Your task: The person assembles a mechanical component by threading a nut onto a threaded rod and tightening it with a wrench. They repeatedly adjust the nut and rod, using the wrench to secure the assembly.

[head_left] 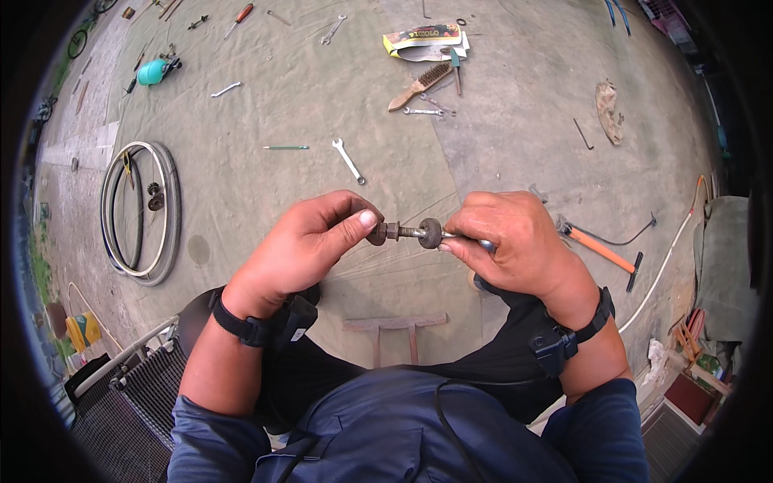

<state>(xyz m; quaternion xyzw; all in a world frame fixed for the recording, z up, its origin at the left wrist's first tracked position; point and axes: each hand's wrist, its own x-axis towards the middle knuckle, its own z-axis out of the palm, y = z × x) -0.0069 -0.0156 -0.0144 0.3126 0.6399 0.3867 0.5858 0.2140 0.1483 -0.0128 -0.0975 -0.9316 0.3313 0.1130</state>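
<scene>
Dark, greasy nuts sit on a threaded axle [409,232], which lies level in front of me. My left hand [326,237] pinches the axle's left end between thumb and fingers. Toward the right end is a dark round part [431,233] with a hole. My right hand [507,233] is closed on a small silver metal tool [487,245] beside that part. Only its rounded end and a short bright stretch show; the fingers hide the rest. A wrench [349,161] lies on the ground mat beyond my hands.
Bicycle rims and tyres [141,213] lie at the left. Further off are a wire brush [420,86], a screwdriver [240,19], a teal bottle [151,72] and several wrenches. An orange hand pump [600,248] rests at the right. A low wooden stand [394,324] is between my legs.
</scene>
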